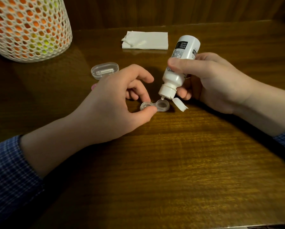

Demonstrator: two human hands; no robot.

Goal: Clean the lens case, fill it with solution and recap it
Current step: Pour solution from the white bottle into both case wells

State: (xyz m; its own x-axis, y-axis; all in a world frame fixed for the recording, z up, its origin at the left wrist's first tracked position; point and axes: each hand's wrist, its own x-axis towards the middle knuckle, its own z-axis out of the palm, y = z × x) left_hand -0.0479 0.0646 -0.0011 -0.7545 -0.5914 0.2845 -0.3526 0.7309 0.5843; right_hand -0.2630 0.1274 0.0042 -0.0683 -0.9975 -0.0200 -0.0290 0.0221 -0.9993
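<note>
Resting between hands [209,80], lens case [155,106]

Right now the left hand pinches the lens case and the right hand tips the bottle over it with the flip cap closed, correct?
Not quite: the head view shows the flip cap open, hanging beside the nozzle. The left hand does pinch the lens case, and the right hand tips the bottle over it.

You have one view only, from the camera on your head. It looks forward and steeply down onto the wooden bench [179,154], close enough that both forearms enter from the lower corners and your left hand [115,103] and right hand [209,80] sit near the middle. The wide lens bends the edges, and the wood panel wall [155,10] closes the top.
</note>
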